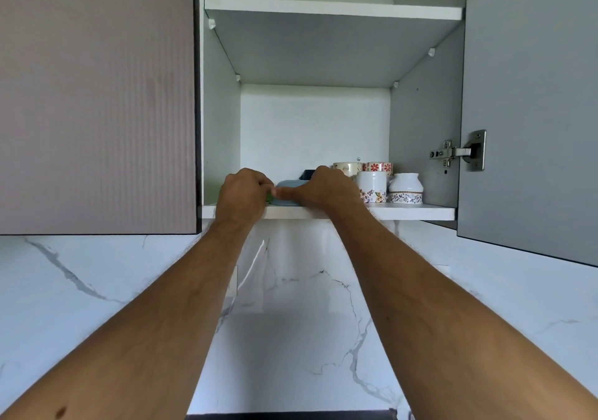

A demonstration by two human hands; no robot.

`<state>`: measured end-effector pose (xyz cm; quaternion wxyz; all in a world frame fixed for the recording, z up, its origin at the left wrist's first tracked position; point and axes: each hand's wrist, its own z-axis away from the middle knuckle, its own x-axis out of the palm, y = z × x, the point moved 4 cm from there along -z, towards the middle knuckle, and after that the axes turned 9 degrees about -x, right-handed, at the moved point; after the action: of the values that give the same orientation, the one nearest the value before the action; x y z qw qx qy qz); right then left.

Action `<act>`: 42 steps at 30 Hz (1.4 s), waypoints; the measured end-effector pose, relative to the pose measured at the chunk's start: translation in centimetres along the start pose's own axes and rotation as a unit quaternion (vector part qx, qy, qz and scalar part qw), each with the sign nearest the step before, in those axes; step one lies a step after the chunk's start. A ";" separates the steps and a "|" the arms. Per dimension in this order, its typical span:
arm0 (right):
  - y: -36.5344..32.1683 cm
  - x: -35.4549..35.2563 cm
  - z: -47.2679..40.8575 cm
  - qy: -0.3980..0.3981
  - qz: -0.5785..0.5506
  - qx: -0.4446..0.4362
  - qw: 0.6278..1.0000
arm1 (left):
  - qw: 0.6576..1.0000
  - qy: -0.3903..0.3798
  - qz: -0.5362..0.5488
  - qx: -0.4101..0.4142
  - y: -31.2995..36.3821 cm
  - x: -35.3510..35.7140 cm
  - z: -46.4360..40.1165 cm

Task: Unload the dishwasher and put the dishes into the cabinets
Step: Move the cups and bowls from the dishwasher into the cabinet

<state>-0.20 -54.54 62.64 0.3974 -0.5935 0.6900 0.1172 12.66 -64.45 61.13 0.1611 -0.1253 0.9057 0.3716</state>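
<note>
2 bare forearms reach up past a white marble-veined backsplash [97, 290] to an open wall cabinet. The left hand [241, 193] and right hand [323, 188] both curl their grip around a light blue dish [286, 193] resting at the front edge of the bottom shelf [420, 212]. A dark dish sits just behind it. To the right stand 4 floral cups [372, 186]. The upper shelf [333, 7] is white; the grey cabinet door [530, 112] hangs open on a metal hinge [459, 152].
</note>
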 end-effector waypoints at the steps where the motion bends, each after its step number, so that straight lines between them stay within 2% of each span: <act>1: 0.2 -0.2 -0.1 0.004 -0.021 0.005 1.000 | 1.000 -0.003 -0.003 -0.002 0.0 0.0 0.0; 5: 1.3 -1.4 -0.2 0.035 -0.155 0.021 0.987 | 1.000 -0.012 -0.005 -0.001 0.0 0.2 -0.2; 9: 1.7 -1.6 0.2 0.049 -0.193 0.013 0.980 | 1.000 -0.015 -0.006 0.003 -0.2 0.3 -0.2; 18: 1.9 -1.8 0.8 0.049 -0.210 0.028 0.976 | 0.996 0.006 -0.087 0.026 -0.2 0.4 -0.2; 24: 1.6 -2.3 1.3 0.031 -0.151 0.014 0.988 | 0.994 0.006 -0.109 0.017 -0.3 0.5 -0.2; 32: 1.7 -2.4 1.5 0.049 -0.175 0.004 0.983 | 0.996 0.008 -0.088 0.006 -0.4 0.5 0.4; 38: 2.4 -3.2 4.2 0.074 -0.228 -0.033 0.970 | 0.998 -0.033 -0.047 -0.007 -0.2 -0.6 0.6; 42: 3.2 -4.9 7.4 0.116 -0.151 -0.064 0.980 | 0.998 0.039 0.029 0.048 0.5 -2.0 3.1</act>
<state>-0.24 -45.44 60.15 0.2892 -0.7249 0.6245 0.0301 14.97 -61.61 60.14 0.1208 -0.1055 0.9314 0.3268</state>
